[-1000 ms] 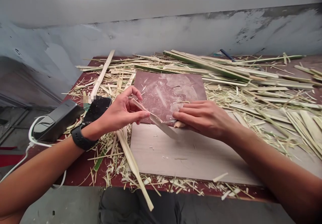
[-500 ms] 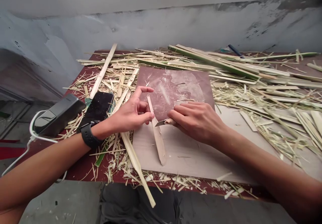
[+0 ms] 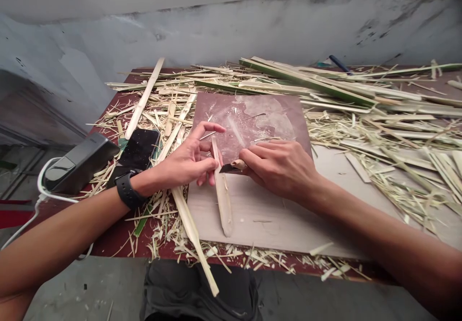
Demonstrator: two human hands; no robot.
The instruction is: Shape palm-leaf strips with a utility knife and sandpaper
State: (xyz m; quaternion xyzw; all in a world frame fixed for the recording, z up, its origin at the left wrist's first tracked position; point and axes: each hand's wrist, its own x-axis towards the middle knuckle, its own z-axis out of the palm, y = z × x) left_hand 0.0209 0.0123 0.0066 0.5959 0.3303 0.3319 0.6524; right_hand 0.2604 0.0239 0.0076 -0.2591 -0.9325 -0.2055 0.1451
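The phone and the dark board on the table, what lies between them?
In the head view, between the phone and the dark board lie loose bamboo strips, shavings and the left hand.

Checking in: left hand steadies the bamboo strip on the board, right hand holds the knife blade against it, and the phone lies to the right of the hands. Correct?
Not quite. In the head view the phone lies left of the hands, beside the left hand. The rest stands: that hand steadies the bamboo strip while the right hand holds the knife against it.

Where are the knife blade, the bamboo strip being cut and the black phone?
knife blade [image 3: 227,168], head view, on the flat of the dark blade.
bamboo strip [image 3: 224,205], head view, on its lower half over the pale board.
black phone [image 3: 140,148], head view, middle of its screen.
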